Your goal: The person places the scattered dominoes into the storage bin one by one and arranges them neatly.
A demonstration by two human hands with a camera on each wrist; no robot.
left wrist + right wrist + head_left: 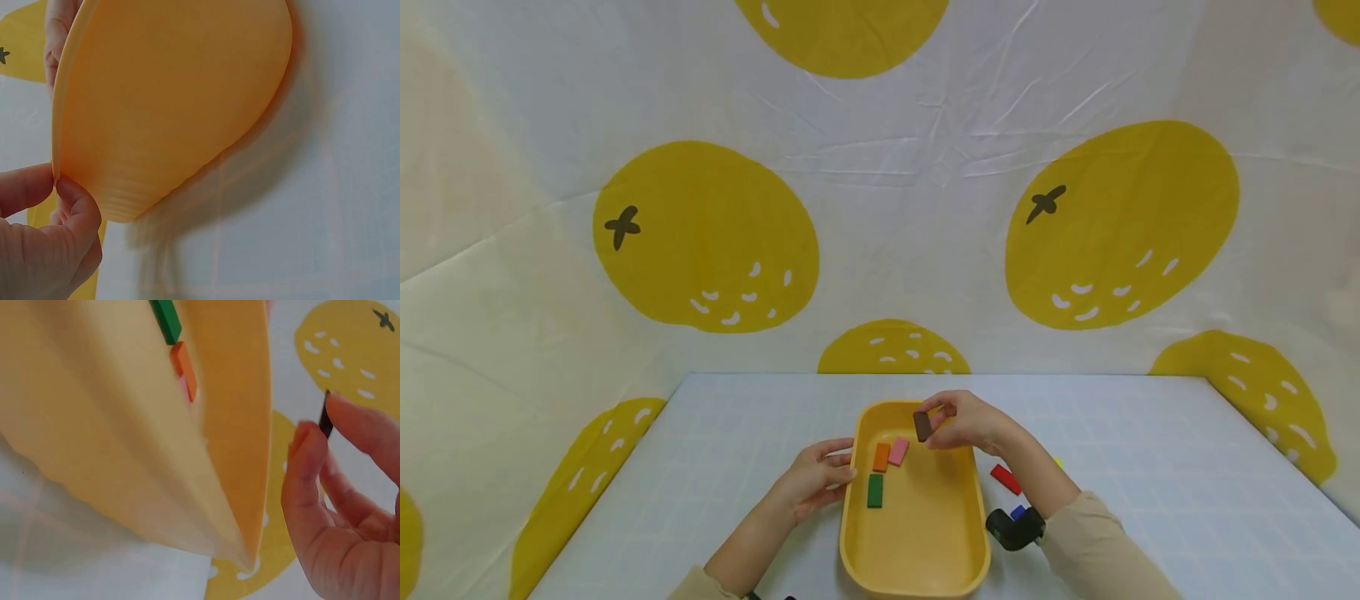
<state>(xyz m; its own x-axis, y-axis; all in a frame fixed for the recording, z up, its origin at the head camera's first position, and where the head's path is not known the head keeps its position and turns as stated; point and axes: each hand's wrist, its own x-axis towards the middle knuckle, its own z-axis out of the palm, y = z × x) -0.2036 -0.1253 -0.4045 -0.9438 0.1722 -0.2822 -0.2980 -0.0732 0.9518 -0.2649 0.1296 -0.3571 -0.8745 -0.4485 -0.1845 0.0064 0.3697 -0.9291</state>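
My right hand (pixel 970 419) pinches a small dark brown rectangular block (pixel 922 427) between thumb and fingers, above the far right part of a yellow tray (pixel 925 542). The right wrist view shows the brown block (pixel 325 417) edge-on at the fingertips. At the tray's left side, my left hand (pixel 816 477) pinches the rim between thumb and finger, as the left wrist view shows at the tray wall (pixel 181 94). Inside the tray lie a green block (pixel 876 491), an orange block (pixel 882 457) and a pink block (pixel 898 452).
Right of the tray, a red block (pixel 1006 479) and a blue block (pixel 1018 512) lie on the pale checked table (pixel 1187 500). A bit of a yellow-green piece (pixel 1058 462) shows behind the right forearm. A fruit-print cloth (pixel 910 233) hangs behind the table.
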